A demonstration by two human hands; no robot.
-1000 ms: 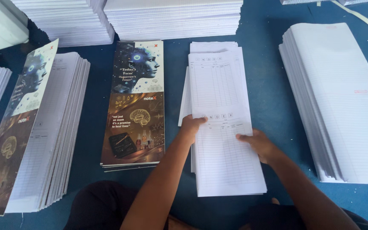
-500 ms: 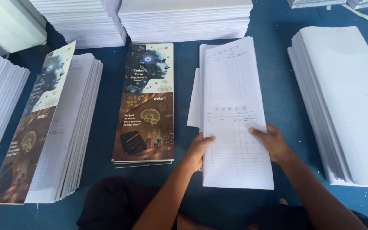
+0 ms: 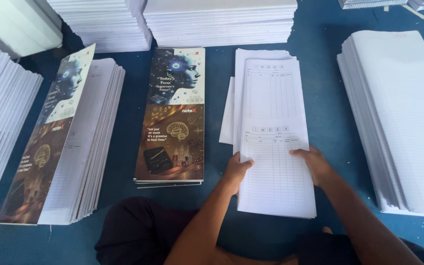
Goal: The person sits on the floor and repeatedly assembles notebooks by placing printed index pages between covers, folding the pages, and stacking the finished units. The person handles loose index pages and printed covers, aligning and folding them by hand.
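Observation:
A white sheet with printed ruled tables (image 3: pixel 273 122) lies on top of a small pile of similar sheets on the blue floor (image 3: pixel 330 122). My left hand (image 3: pixel 236 169) pinches its left edge, thumb on top. Along the sheet's right edge rests my right hand (image 3: pixel 312 162), fingers on the paper. To the left of the pile lies a stack of glossy printed covers (image 3: pixel 172 118) showing a robot face and a brain.
A tall pile of white ruled paper (image 3: pixel 403 118) stands at the right. A slanted stack with a cover on top (image 3: pixel 60 142) sits at the left, more white stacks (image 3: pixel 222 19) at the back. My dark-clothed legs (image 3: pixel 143 230) are below.
Both hands have slid to the sheet's two side edges and taken hold of it. The top sheet has shifted slightly, and the view has moved closer.

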